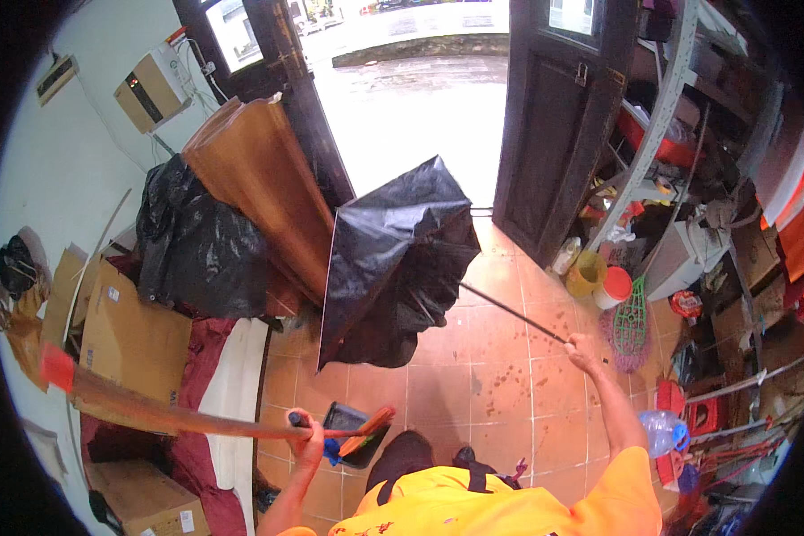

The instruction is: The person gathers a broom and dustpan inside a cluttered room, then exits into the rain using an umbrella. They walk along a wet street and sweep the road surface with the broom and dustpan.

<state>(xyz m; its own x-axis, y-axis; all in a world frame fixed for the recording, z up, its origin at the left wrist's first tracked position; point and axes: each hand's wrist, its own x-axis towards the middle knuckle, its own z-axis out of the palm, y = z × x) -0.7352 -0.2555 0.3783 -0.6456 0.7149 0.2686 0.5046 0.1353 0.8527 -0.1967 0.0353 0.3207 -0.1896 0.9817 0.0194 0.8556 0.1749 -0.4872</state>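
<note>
In my right hand is the thin dark shaft of a black umbrella. Its canopy spreads partly open and slack in front of me, tilted toward the doorway. My left hand is closed around the long brown handle of a broom, whose far end is red and points left. Orange and green bristles show by that hand, over a black dustpan low near my feet. A dark rounded handle end also sticks up at the left fist; whether it belongs to the dustpan I cannot tell.
A dark double door stands open onto bright ground. Brown rolled sheeting, a black plastic bag and cardboard boxes line the left. Cluttered shelving, a yellow bucket and a green-netted item stand right. Wet spots mark the tiles.
</note>
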